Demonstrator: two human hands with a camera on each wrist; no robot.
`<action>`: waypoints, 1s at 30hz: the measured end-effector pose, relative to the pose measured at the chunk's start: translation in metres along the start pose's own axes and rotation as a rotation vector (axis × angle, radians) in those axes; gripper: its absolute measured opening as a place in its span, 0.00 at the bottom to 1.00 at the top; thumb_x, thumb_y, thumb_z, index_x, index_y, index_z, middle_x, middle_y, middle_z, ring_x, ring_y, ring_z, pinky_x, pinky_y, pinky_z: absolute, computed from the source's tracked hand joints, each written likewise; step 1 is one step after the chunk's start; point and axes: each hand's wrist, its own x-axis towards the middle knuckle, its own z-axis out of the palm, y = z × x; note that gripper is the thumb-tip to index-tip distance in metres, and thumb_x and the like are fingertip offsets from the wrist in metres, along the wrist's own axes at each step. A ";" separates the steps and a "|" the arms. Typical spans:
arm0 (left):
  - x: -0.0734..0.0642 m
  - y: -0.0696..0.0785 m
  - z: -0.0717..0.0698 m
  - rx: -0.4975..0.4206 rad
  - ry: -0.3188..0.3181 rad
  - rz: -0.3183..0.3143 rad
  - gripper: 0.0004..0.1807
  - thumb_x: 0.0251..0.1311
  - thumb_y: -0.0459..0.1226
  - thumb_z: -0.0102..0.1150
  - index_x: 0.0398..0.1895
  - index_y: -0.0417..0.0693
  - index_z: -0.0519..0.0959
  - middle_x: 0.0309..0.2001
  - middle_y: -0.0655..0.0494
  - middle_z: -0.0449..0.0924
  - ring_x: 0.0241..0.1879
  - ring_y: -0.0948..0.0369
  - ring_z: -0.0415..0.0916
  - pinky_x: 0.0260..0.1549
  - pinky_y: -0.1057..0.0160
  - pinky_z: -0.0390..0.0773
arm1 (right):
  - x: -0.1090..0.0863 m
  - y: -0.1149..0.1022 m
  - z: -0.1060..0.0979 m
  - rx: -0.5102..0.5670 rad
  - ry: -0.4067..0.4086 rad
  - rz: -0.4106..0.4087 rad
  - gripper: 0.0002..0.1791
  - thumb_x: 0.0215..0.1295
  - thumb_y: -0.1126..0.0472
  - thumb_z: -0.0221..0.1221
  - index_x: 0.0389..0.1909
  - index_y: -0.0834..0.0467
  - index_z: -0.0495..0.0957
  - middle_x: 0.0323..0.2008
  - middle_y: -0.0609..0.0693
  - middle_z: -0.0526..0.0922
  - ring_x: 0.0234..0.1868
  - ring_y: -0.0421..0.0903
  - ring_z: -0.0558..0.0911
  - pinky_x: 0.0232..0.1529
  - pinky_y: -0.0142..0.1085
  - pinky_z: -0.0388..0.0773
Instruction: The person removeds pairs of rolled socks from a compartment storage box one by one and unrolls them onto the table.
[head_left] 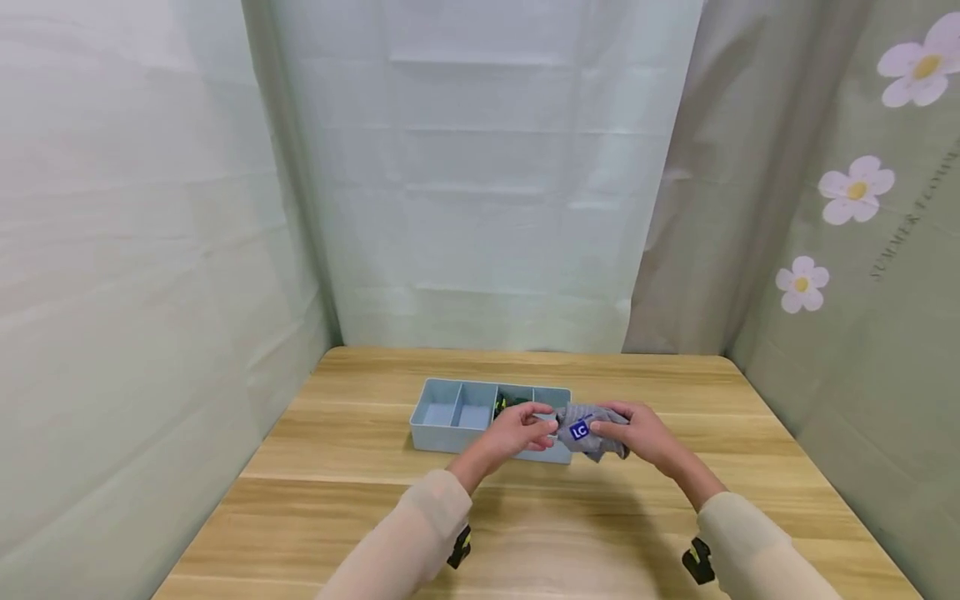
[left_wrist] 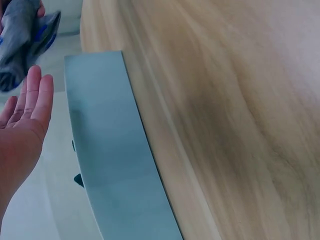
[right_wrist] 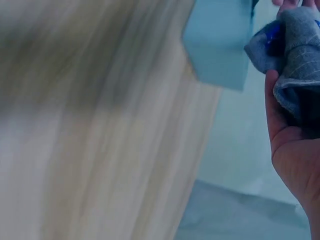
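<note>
A rolled grey cloth [head_left: 591,432], sock-like, carries a blue LC patch and hangs in the air over the front right corner of a pale blue box [head_left: 450,439]. My right hand [head_left: 643,433] grips its right end, thumb in front and fingers behind. Beside the left end is my left hand [head_left: 517,429]; in the left wrist view its fingers [left_wrist: 33,95] look extended, their tips close under the cloth [left_wrist: 20,42]. The right wrist view shows the cloth [right_wrist: 305,55] rolled, with a dark opening toward the palm. Both hands hide part of the box.
The box has several compartments in a row. A dark green item with yellow marks [head_left: 504,402] lies in one right of the middle; the two left ones show bare bottoms. Wood-grain table [head_left: 337,500] surrounds it, with hanging cloth walls [head_left: 487,208] behind and at both sides.
</note>
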 end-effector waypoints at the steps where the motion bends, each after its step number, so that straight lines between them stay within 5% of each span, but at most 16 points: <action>1: -0.001 -0.001 0.001 0.011 -0.003 0.001 0.21 0.70 0.38 0.58 0.62 0.36 0.73 0.44 0.45 0.82 0.44 0.46 0.82 0.49 0.50 0.80 | -0.003 0.005 -0.003 0.000 -0.008 0.010 0.26 0.68 0.51 0.62 0.60 0.64 0.76 0.41 0.54 0.83 0.37 0.47 0.80 0.34 0.40 0.79; 9: -0.007 -0.005 0.004 0.087 -0.024 0.026 0.16 0.69 0.35 0.58 0.57 0.38 0.78 0.43 0.46 0.83 0.42 0.49 0.82 0.47 0.53 0.81 | -0.026 0.039 -0.020 0.034 -0.130 0.149 0.28 0.71 0.49 0.58 0.60 0.68 0.74 0.42 0.54 0.83 0.43 0.49 0.80 0.43 0.44 0.80; 13: -0.010 -0.005 0.006 0.138 -0.048 0.026 0.16 0.69 0.35 0.59 0.56 0.38 0.78 0.45 0.45 0.82 0.42 0.53 0.81 0.48 0.52 0.81 | -0.030 0.051 -0.017 -0.086 -0.112 0.211 0.34 0.68 0.47 0.61 0.62 0.70 0.72 0.48 0.56 0.82 0.52 0.54 0.78 0.54 0.53 0.76; 17: -0.012 -0.008 0.011 0.237 -0.079 0.036 0.16 0.69 0.36 0.59 0.56 0.39 0.79 0.44 0.53 0.82 0.42 0.60 0.78 0.47 0.55 0.80 | -0.032 0.059 -0.014 -0.230 -0.063 0.134 0.31 0.67 0.49 0.62 0.62 0.68 0.74 0.53 0.59 0.81 0.59 0.58 0.75 0.59 0.59 0.68; 22: -0.013 -0.013 0.022 0.401 -0.091 0.073 0.15 0.68 0.39 0.60 0.54 0.43 0.82 0.43 0.60 0.81 0.43 0.65 0.76 0.46 0.61 0.78 | -0.035 0.061 -0.015 -0.209 -0.004 0.091 0.29 0.74 0.49 0.55 0.63 0.68 0.74 0.60 0.65 0.76 0.64 0.65 0.71 0.63 0.59 0.66; 26: -0.012 -0.017 0.034 0.516 -0.118 0.130 0.16 0.68 0.39 0.60 0.55 0.42 0.81 0.45 0.58 0.82 0.44 0.66 0.76 0.47 0.65 0.77 | -0.038 0.061 -0.016 -0.195 0.034 0.078 0.26 0.79 0.52 0.46 0.62 0.69 0.74 0.62 0.67 0.75 0.66 0.66 0.68 0.64 0.59 0.64; 30: -0.009 -0.022 0.048 0.601 -0.148 0.196 0.19 0.68 0.38 0.60 0.58 0.39 0.79 0.51 0.51 0.82 0.48 0.63 0.77 0.48 0.66 0.76 | -0.040 0.063 -0.017 -0.293 0.071 0.015 0.20 0.77 0.58 0.51 0.59 0.68 0.78 0.57 0.66 0.78 0.63 0.66 0.72 0.61 0.60 0.67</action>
